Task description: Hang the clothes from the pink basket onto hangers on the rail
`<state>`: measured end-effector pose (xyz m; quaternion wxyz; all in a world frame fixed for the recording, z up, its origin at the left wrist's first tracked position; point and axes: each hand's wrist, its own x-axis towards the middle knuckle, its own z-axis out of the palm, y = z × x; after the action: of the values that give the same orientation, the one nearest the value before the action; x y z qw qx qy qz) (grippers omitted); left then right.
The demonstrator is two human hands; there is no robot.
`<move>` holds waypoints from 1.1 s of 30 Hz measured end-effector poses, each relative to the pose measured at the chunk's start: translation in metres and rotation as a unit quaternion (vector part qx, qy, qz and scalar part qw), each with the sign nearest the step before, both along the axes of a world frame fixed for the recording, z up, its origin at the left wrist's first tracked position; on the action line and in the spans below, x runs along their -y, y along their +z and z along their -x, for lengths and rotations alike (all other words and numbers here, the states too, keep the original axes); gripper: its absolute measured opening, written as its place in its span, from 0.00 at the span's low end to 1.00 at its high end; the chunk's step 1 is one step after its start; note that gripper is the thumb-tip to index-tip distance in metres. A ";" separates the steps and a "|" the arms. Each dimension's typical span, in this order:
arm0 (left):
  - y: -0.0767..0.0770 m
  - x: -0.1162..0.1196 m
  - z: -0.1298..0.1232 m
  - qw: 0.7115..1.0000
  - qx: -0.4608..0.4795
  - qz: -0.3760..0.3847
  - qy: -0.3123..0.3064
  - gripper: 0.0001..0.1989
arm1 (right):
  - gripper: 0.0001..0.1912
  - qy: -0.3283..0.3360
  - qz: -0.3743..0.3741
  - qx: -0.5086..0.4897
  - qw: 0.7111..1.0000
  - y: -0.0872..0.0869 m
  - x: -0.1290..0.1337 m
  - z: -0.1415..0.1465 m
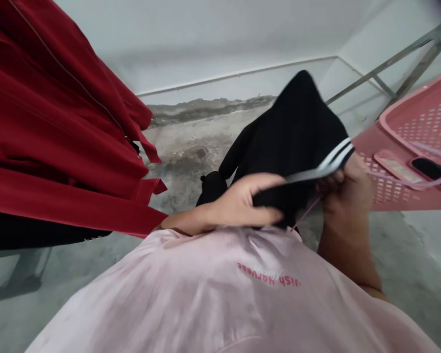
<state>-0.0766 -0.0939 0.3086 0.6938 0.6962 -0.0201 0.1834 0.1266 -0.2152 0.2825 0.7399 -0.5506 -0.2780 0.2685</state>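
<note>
A black garment (pixel 282 132) with white stripes along one edge hangs in front of me. My right hand (pixel 347 191) is closed around the striped edge and a thin lilac hanger (pixel 439 179). The hanger's hook end sticks out to the right, and its thin bar shows below the stripes. My left hand (pixel 248 201) is at the other end of the striped edge. Its thumb and fingers are spread around the black cloth, which it seems to hold loosely; motion blurs the fingertips.
Red garments (pixel 59 122) hang close on the left, with a black one beneath. A pink perforated basket (pixel 389 196) stands at right beside a metal rail (pixel 375 73). A dark object (pixel 211 186) sits low behind the black cloth. Behind are a stained concrete floor (pixel 191 142) and white wall.
</note>
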 end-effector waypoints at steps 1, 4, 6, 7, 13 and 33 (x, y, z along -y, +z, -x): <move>-0.005 -0.007 0.003 0.994 0.013 0.019 0.109 0.16 | 0.18 -0.002 -0.030 -0.023 0.999 0.003 0.000 -0.001; -0.011 -0.034 0.012 0.944 0.059 0.075 0.315 0.17 | 0.18 0.060 -0.020 -0.059 0.996 0.001 -0.004 0.002; -0.007 -0.050 0.018 0.918 0.112 0.096 0.368 0.15 | 0.18 0.093 0.035 -0.055 0.994 -0.011 -0.006 0.004; -0.005 -0.056 0.021 0.909 0.136 0.100 0.380 0.15 | 0.18 0.105 0.070 -0.041 0.991 -0.018 -0.005 0.004; -0.012 -0.056 0.034 0.901 0.134 0.063 0.407 0.22 | 0.16 0.104 0.291 0.254 0.917 -0.050 0.017 -0.011; -0.013 -0.042 0.041 0.947 0.067 0.188 0.250 0.28 | 0.22 0.319 0.382 0.363 0.788 -0.008 0.060 0.008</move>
<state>-0.1174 -0.0518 0.2957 0.7409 0.5221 0.1434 0.3975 0.1182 -0.2756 0.2750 0.1858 -0.7252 -0.5606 0.3539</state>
